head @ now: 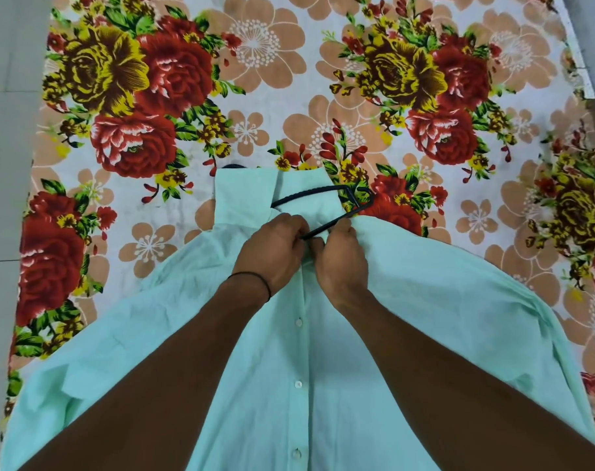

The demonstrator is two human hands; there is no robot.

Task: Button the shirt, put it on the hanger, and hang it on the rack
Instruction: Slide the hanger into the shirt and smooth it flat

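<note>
A pale mint shirt (pixel 408 300) lies front up on the flowered bed sheet (pixel 255 79), collar away from me. Its placket is closed down the middle, with white buttons (pixel 298 384) showing below my hands. A black hanger (pixel 326 192) sticks out of the collar opening, its hook lying over the collar towards the right. My left hand (pixel 272 253) and my right hand (pixel 340 260) meet at the top of the placket, just under the collar. Both pinch the shirt fabric there, with curled fingers, right beside the hanger's neck.
The flowered sheet covers the whole surface around the shirt. Grey floor tiles (pixel 3 130) run along the left side. A sheet edge and grey floor show at the top right corner (pixel 588 45). The shirt's sleeves spread out to both sides.
</note>
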